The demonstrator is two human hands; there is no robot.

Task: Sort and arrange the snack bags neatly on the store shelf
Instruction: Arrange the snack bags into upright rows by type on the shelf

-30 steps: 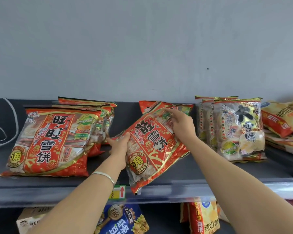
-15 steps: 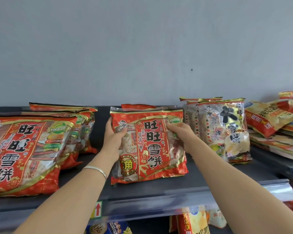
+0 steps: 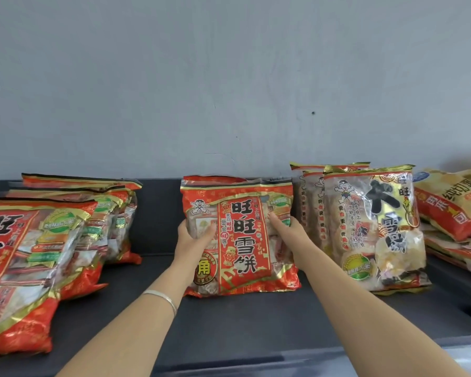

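Note:
A red snack bag (image 3: 242, 238) with gold trim stands upright in the middle of the dark shelf (image 3: 229, 322), in front of another red bag whose top edge shows behind it. My left hand (image 3: 193, 240) grips its left side, thumb across the front. My right hand (image 3: 288, 232) presses on its right side, fingers flat on the front. To the left leans a row of matching red bags (image 3: 38, 254). To the right stand clear and gold snack bags (image 3: 370, 229) in a close row.
A heap of yellow and red bags (image 3: 454, 202) lies flat at the far right. A grey wall (image 3: 229, 77) closes the back of the shelf. The shelf's front lip runs along the bottom, with a step down at the right.
The red bag was tilted in the air a second ago; it has been turned upright and set back on the shelf. The view has moved closer and to the right.

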